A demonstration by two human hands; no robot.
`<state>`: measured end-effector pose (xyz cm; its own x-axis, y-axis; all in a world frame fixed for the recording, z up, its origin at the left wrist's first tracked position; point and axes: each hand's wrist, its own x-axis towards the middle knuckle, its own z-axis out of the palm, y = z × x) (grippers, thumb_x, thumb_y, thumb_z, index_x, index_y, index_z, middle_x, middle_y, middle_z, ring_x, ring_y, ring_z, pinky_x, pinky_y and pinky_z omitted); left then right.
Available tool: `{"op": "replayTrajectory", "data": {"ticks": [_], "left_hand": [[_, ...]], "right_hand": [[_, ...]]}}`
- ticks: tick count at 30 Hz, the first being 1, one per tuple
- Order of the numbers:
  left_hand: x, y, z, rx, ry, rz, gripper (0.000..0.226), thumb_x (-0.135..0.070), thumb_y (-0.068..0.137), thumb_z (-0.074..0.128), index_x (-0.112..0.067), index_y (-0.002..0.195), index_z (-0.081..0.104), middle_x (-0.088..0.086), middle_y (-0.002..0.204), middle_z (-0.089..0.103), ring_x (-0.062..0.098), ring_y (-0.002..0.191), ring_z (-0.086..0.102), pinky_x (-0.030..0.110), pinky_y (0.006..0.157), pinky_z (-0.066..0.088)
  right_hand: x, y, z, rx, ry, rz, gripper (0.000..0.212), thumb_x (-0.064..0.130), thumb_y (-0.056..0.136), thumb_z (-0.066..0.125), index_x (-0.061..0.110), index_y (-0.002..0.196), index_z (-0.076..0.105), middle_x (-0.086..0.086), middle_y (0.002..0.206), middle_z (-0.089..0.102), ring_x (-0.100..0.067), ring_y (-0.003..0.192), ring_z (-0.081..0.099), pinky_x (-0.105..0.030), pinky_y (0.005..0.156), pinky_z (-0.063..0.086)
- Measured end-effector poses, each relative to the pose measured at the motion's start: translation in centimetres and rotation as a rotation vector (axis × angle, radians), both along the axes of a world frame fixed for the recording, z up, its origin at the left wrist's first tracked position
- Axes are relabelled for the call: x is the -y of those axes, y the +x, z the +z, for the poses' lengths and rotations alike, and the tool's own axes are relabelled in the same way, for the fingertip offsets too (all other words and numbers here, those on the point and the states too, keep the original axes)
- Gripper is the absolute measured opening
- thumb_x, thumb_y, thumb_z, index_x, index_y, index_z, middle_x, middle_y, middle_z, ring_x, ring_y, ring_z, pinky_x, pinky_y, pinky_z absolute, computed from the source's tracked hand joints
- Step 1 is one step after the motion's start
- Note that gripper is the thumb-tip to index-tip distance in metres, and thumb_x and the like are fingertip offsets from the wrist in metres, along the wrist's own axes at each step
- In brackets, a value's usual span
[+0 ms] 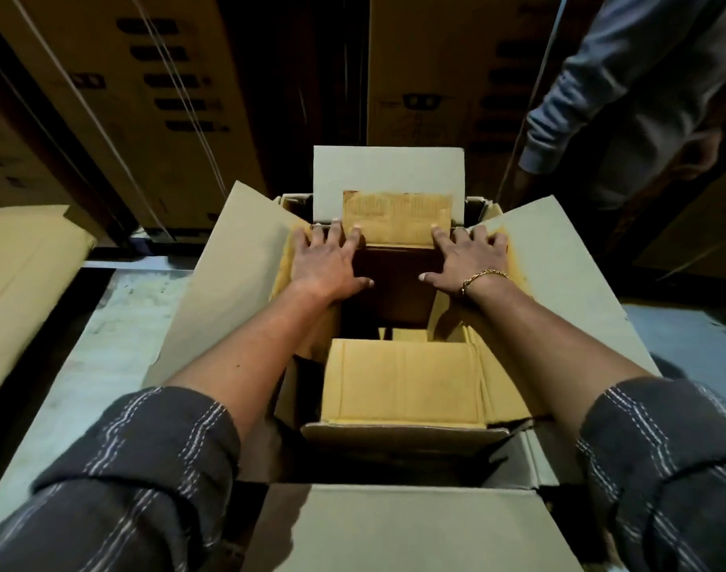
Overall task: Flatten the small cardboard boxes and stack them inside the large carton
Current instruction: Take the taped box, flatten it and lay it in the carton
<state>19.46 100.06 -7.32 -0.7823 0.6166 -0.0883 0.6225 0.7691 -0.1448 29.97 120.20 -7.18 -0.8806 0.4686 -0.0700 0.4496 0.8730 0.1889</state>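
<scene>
The left hand point(326, 258) lies spread, fingers flat on a small box point(396, 258) deep in the carton point(225, 274), likely pressing it flat; the right hand point(464, 258) mirrors it, splayed, gripping nothing. Nearer, another box point(402, 381) lies flattened.

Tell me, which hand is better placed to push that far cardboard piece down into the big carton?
Neither clearly, I think. The left hand and right hand lie spread on either side of the cardboard piece, at the far end of the large carton, evenly placed. Pressing with both looks most natural.
</scene>
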Motion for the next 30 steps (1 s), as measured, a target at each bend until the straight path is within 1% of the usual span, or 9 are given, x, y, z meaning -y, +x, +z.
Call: {"op": "replayTrajectory", "data": {"ticks": [3,7,12,14,17,20,22,25,30], "left_hand": [[0.2,-1.1,-2.1,-0.031,-0.063,0.006,0.104,-0.088,0.082,0.032,-0.032,0.162,-0.005,0.009,0.169,0.013,0.040,0.153,0.011,0.067,0.116,0.009],[0.3,-1.9,-3.1,-0.066,-0.059,-0.004,0.106,-0.091,0.080,0.027,-0.031,0.161,-0.005,0.009,0.163,0.029,0.040,0.151,0.016,0.066,0.113,0.015],[0.3,-1.4,-2.9,-0.068,-0.081,0.000,0.112,-0.093,0.077,0.028,-0.026,0.162,-0.005,0.012,0.165,0.023,0.041,0.152,0.012,0.066,0.114,0.014],[0.6,-0.9,-2.9,-0.088,-0.084,-0.025,0.119,-0.098,0.072,0.024,-0.024,0.162,-0.002,0.013,0.168,0.013,0.041,0.154,0.008,0.069,0.115,0.011],[1.3,-0.4,-2.9,-0.115,-0.061,-0.087,0.123,-0.101,0.067,0.017,-0.024,0.162,0.000,0.014,0.170,0.004,0.039,0.155,0.003,0.073,0.115,0.008],[1.7,-0.1,-2.7,-0.102,-0.038,-0.078,0.116,-0.098,0.073,0.017,-0.027,0.162,-0.002,0.014,0.170,-0.005,0.038,0.155,0.000,0.072,0.116,0.008],[1.6,0.0,-2.5,-0.108,-0.044,-0.065,0.111,-0.095,0.077,0.020,-0.028,0.162,-0.003,0.010,0.170,-0.013,0.036,0.156,-0.002,0.071,0.116,0.009],[1.4,0.0,-2.6,-0.103,-0.071,-0.063,0.111,-0.095,0.077,0.021,-0.027,0.162,-0.003,0.005,0.170,-0.015,0.034,0.156,0.000,0.071,0.116,0.007],[1.3,0.3,-3.0,-0.111,-0.102,-0.068,0.113,-0.095,0.076,0.019,-0.025,0.163,-0.003,0.004,0.171,-0.009,0.034,0.156,0.002,0.074,0.114,0.006]], "right_hand": [[-0.2,-0.5,-0.9,0.014,0.072,0.009,0.094,0.084,0.078,0.045,0.038,0.156,0.018,-0.007,0.156,0.034,-0.034,0.139,0.030,-0.053,0.106,0.025],[-0.3,-0.9,-1.1,0.015,0.081,0.026,0.099,0.090,0.074,0.040,0.037,0.155,0.019,-0.007,0.154,0.034,-0.034,0.136,0.031,-0.054,0.102,0.028],[0.1,0.6,-0.4,0.057,0.057,0.069,0.105,0.094,0.070,0.036,0.033,0.155,0.023,-0.008,0.158,0.031,-0.034,0.142,0.028,-0.052,0.110,0.026],[0.6,2.6,-0.1,0.100,0.042,0.084,0.115,0.098,0.065,0.034,0.032,0.157,0.020,-0.008,0.165,0.021,-0.035,0.150,0.016,-0.055,0.119,0.014],[1.7,6.0,0.7,0.206,0.045,0.071,0.124,0.102,0.058,0.034,0.034,0.159,0.009,-0.007,0.169,0.001,-0.038,0.153,-0.005,-0.061,0.119,-0.003],[2.8,8.8,2.4,0.403,-0.029,0.102,0.105,0.081,0.078,0.052,0.037,0.159,0.002,-0.004,0.168,-0.012,-0.038,0.151,-0.020,-0.065,0.117,-0.009],[3.3,10.6,3.8,0.516,-0.121,0.128,0.102,0.073,0.082,0.057,0.040,0.159,-0.001,-0.002,0.167,-0.017,-0.036,0.149,-0.026,-0.066,0.116,-0.012],[4.3,13.3,4.4,0.577,-0.238,0.155,0.126,0.095,0.059,0.053,0.041,0.158,-0.004,-0.001,0.165,-0.023,-0.034,0.146,-0.034,-0.067,0.112,-0.022],[5.5,15.9,2.0,0.528,-0.125,0.180,0.145,0.104,0.041,0.047,0.038,0.158,-0.006,-0.006,0.161,-0.033,-0.038,0.139,-0.043,-0.070,0.104,-0.029]]}}
